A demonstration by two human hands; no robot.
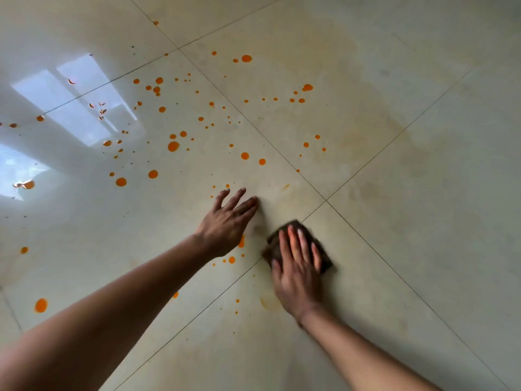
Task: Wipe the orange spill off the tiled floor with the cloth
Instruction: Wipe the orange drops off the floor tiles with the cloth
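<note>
Glossy tiled floor [408, 263]; right hand [298, 277] pins the cloth [273, 246], grip flat and wide. Orange drops [173, 146] lie mostly up-left of it, nearer left hand [225, 224].

1. An indoor room, likely in a home; which room cannot be told
2. Glossy cream tiled floor [408, 263] with large squares and thin dark joints [366, 165]
3. A window's glare [76, 103], mirrored in it at left, shows daylight coming in
</note>
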